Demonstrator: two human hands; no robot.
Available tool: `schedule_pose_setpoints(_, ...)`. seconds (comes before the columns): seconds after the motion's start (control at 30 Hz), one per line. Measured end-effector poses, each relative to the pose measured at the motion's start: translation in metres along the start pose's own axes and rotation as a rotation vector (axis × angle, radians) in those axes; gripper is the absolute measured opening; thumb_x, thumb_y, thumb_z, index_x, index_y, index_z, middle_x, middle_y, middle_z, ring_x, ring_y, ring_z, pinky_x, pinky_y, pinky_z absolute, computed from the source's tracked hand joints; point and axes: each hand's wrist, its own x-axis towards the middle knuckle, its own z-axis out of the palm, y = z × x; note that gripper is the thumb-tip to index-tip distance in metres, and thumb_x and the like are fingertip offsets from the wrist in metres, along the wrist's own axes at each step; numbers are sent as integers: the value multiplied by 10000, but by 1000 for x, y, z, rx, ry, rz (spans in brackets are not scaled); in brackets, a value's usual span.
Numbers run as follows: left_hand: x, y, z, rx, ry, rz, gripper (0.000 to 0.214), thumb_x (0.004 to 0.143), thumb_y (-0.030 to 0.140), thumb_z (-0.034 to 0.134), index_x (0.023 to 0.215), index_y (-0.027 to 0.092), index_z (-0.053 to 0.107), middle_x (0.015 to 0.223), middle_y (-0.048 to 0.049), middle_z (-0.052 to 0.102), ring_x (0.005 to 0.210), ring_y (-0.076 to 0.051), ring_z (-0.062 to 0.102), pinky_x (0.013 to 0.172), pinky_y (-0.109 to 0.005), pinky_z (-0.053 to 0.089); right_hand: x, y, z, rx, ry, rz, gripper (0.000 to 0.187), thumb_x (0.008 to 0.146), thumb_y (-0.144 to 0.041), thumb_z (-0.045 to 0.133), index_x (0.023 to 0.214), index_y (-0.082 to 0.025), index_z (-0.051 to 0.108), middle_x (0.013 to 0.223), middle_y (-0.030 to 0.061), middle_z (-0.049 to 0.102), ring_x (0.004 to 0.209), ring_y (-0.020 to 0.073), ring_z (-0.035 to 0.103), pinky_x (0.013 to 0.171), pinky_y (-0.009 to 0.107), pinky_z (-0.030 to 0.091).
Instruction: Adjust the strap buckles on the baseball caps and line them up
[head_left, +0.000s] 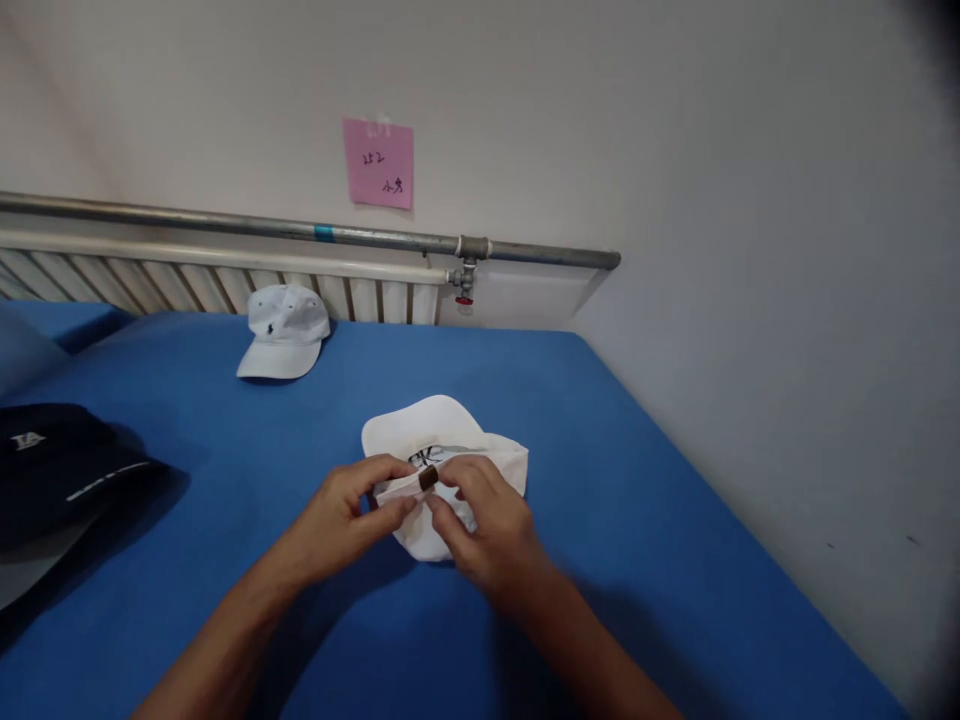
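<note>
A white cap (427, 415) with dark lettering lies on the blue tabletop (600, 480) in front of me, its brim pointing away. At its near side, the cap's back strap is raised between my hands, with a small dark brown piece (428, 478) around it. My left hand (360, 500) pinches the strap just left of the brown piece between thumb and fingers. My right hand (484, 515) is closed with thumb and fingers at the strap's right side, close against the brown piece. The fingers hide part of the cap's lettering and opening.
Another white cap (289, 325) sits at the back of the table. A dark navy cap (67, 470) rests at the left. Behind the table are a radiator (195, 285), a metal pipe (225, 222) and a red-handled valve (465, 290). A pink note (379, 165) hangs on the wall.
</note>
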Motion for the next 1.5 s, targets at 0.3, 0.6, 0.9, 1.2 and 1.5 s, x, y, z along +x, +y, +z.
schedule_pose_setpoints(0.3,-1,4,8,12,-68,140,283,809,182,617,1059,258,725,949,-51,706,845,-216,627,757,-265,466,-5,6,2,-56,-38,150,134,825,-160,546,958,-176,554,847,65,638,783,184,613,715,309,520)
schedule_pose_setpoints(0.6,-4,-8,23,398,-105,201,237,846,130,472,1017,185,625,892,-71,658,796,-219,580,713,-313,424,-8,15,10,-220,-220,208,168,847,-137,448,961,-138,571,891,120,640,818,229,606,756,369,507)
schedule_pose_setpoints(0.9,0,-2,10,305,-230,77,203,919,248,427,968,159,602,843,-32,619,732,-154,539,646,-254,400,-3,20,3,52,-216,382,207,812,-99,428,862,-174,613,815,53,657,774,173,614,726,298,485)
schedule_pose_setpoints(1.2,2,-5,2,-175,-228,-117,276,886,389,545,980,157,662,785,-6,575,631,-101,433,555,-206,335,2,19,-8,440,-232,486,216,808,-171,496,944,-186,664,810,8,626,670,112,570,634,240,449)
schedule_pose_setpoints(1.5,-1,-16,-9,-336,-279,-151,223,832,380,646,885,173,707,820,-42,648,746,-153,570,668,-238,432,6,42,-5,903,156,938,63,667,-156,646,634,-175,595,508,-43,548,482,96,473,494,214,376)
